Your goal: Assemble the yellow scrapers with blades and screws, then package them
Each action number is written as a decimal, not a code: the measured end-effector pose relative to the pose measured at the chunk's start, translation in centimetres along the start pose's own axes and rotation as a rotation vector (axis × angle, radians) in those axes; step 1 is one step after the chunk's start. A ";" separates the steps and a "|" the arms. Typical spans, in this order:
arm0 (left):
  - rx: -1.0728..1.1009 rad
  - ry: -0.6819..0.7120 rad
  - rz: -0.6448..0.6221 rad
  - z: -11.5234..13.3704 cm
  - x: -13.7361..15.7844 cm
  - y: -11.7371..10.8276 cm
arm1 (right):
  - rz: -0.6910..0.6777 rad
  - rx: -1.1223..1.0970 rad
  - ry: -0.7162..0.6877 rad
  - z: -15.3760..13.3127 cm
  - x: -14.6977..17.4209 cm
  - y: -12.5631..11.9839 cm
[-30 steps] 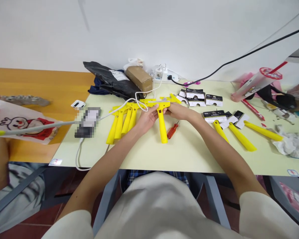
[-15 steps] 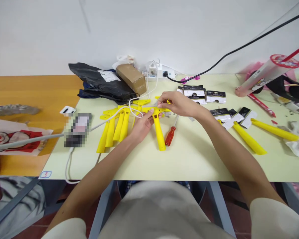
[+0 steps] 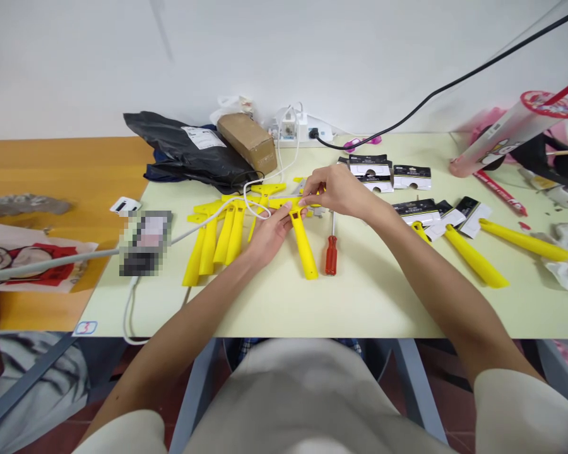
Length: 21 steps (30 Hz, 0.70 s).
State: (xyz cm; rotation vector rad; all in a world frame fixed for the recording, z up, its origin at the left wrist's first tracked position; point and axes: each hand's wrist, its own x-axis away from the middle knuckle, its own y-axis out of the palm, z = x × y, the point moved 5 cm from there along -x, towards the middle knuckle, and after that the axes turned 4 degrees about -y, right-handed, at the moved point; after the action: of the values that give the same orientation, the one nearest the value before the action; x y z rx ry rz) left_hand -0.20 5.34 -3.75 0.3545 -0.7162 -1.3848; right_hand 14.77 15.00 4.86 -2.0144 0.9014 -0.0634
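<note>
My left hand (image 3: 271,238) is closed around the head of a yellow T-shaped plastic handle (image 3: 304,251), whose grip points toward me. Over the same head, my right hand (image 3: 329,188) pinches with thumb and fingertips pressed together. Whatever sits between those fingertips is too small or hidden to make out. A red-handled screwdriver (image 3: 331,255) lies just right of the held handle, shaft pointing away from me. Left of my left hand, several more yellow T-shaped handles (image 3: 223,234) lie side by side, with a white cable (image 3: 250,197) crossing over them.
Black-and-white cards (image 3: 370,166) lie behind my right arm. Further right are yellow handles with cards attached (image 3: 476,255) and a tall cup (image 3: 511,135). A black plastic bag (image 3: 189,154), a cardboard box (image 3: 248,142) and a power strip (image 3: 307,130) stand along the wall.
The screwdriver has swung from a slant to nearly straight and sits slightly further right. Both hands stay at the yellow handle's head, my right fingers shifted a little. The view has tilted slightly.
</note>
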 end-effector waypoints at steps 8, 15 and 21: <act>0.021 -0.022 0.004 0.0 0.1 0.1 | 0.000 0.008 -0.014 -0.4 0.0 -0.5; 0.049 -0.017 -0.032 -0.1 0.1 0.1 | -0.025 0.042 0.005 -0.8 0.1 -0.5; 0.055 -0.019 -0.031 -0.1 0.2 0.1 | -0.004 -0.021 0.114 -0.7 0.1 -0.9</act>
State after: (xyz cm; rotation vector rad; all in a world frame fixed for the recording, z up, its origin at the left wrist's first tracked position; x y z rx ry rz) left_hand -0.01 5.20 -3.73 0.3981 -0.7687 -1.4013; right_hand 15.09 14.67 5.91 -2.0486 0.9729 -0.1733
